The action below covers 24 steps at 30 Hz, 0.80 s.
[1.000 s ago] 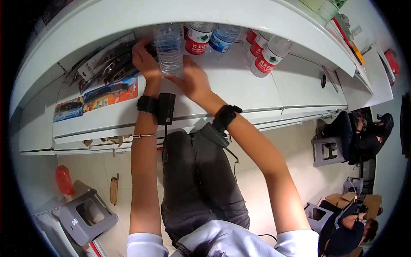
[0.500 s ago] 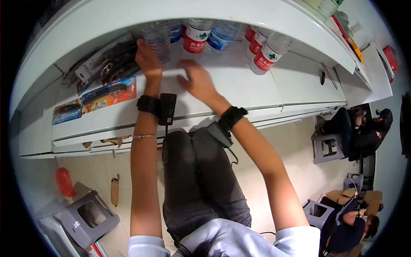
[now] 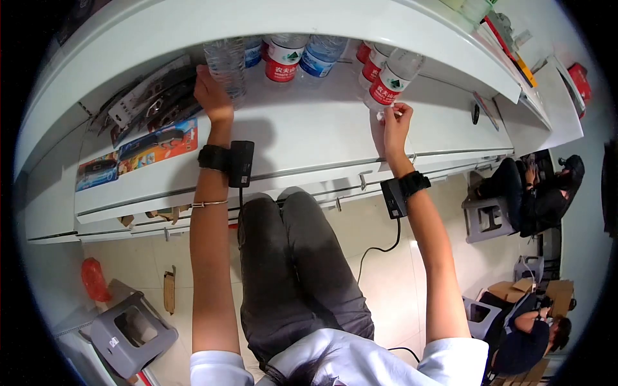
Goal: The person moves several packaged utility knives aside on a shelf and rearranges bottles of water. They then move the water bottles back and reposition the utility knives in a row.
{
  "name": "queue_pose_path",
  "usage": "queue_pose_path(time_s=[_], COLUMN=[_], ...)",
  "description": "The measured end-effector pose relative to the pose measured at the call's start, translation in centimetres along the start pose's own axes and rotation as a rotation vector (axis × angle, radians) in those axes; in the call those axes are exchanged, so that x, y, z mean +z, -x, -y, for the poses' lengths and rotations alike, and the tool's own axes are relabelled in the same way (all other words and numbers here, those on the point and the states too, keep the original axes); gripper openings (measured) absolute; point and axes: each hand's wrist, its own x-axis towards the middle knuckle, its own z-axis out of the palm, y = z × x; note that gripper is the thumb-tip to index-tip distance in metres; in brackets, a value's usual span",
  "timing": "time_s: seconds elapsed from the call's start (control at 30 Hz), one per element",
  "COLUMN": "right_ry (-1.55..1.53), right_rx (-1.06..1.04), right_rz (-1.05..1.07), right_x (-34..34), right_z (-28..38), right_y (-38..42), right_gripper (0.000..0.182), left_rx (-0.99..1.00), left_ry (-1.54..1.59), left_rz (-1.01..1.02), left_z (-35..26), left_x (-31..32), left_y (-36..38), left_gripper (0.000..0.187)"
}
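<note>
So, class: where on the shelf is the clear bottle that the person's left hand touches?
In the head view, the clear bottle stands at the back left of the white shelf, above the left hand, beside the blister packs and left of the red-labelled bottle.

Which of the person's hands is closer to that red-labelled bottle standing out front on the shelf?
Right. The right hand reaches the base of the red-labelled bottle, seemingly touching it. The left hand is far off along the shelf, against a clear bottle.

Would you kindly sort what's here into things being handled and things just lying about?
In hand: clear bottle at left hand; red-label bottle at right hand.

Lying about: packaged goods, stool, boxes.
</note>
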Motion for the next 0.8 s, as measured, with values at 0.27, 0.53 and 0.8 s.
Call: queue_pose_path(time_s=[0.27, 0.53, 0.8], right_ry=[0.257, 0.218, 0.271], right_rx=[-0.175, -0.221, -0.434], right_rz=[0.205, 0.469, 0.531], right_x=[1.6, 5.0, 12.6], right_z=[0.4, 3.4, 5.9], right_y=[-2.2, 3.2, 5.8], right_gripper=[0.066, 0.060, 0.074], left_rx=[0.007, 0.035, -0.105], left_ry=[-0.116, -0.036, -0.017], left_rz=[0.010, -0.027, -0.017], left_z=[-1.7, -0.7, 0.0], left_x=[0.0, 0.4, 0.1], left_y=[0.3, 0.1, -0.3], left_gripper=[0.044, 0.049, 0.054])
